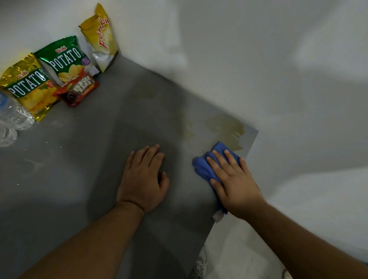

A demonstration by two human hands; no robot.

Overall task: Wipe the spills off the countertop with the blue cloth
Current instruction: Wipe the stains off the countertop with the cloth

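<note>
right now the right hand lies flat on the blue cloth, fingers straight and spread, pressing it down rather than gripping it. the left hand rests palm down on the grey bench just left of the cloth, fingers relaxed and holding nothing. the cloth is bunched under the right palm at the bench's right edge, near a corner, and a small white tag pokes out at its wrist end. just beyond the cloth a yellowish spill smears the bench up to that edge. well beyond the cloth and to its left, against the white wall, stand a yellow snack bag, a green potato chip bag and a gold potato chip bag, with a red fudge bar pack in front of them. further left of the cloth lie clear water bottles. nearer than the cloth, past the bench edge, a white shoe shows on the floor.
</note>
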